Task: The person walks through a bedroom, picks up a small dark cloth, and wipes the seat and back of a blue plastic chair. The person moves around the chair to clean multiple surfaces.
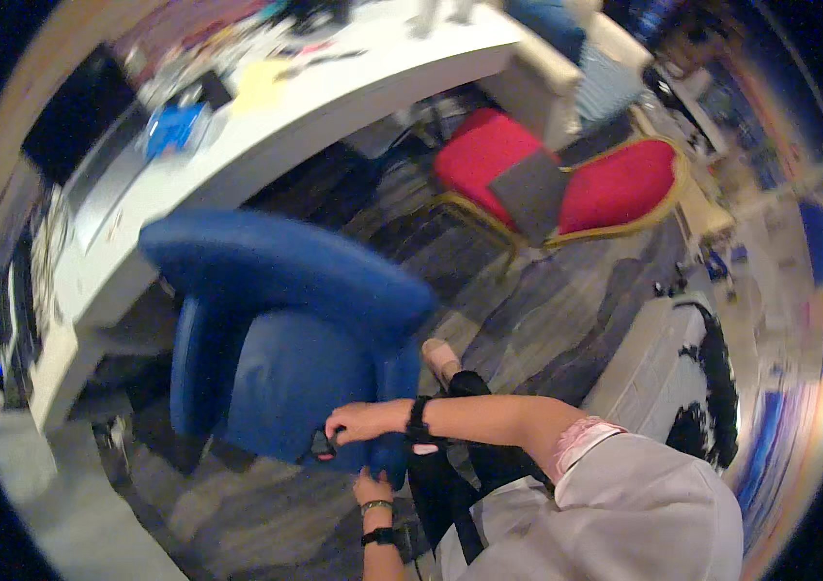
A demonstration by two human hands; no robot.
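A blue tub armchair [302, 370] stands directly before me, its curved backrest turned towards the white desk. My right hand [357, 423] is over the front part of its seat, the fingers closed around a small dark object [322, 443] with a pinkish spot. What that object is cannot be made out. Lower down, my left hand [371, 485] is at the front end of the chair's armrest, with its fingertips against or very close to it. Both my wrists wear black bands.
A curved white desk [353, 80] carries a monitor [81, 112], a blue item [177, 129] and yellow paper [259, 86]. Beyond the armchair stands a red chair [611, 189] with a gold frame and a grey cloth [531, 192]. A pale box-like piece [647, 356] stands at right.
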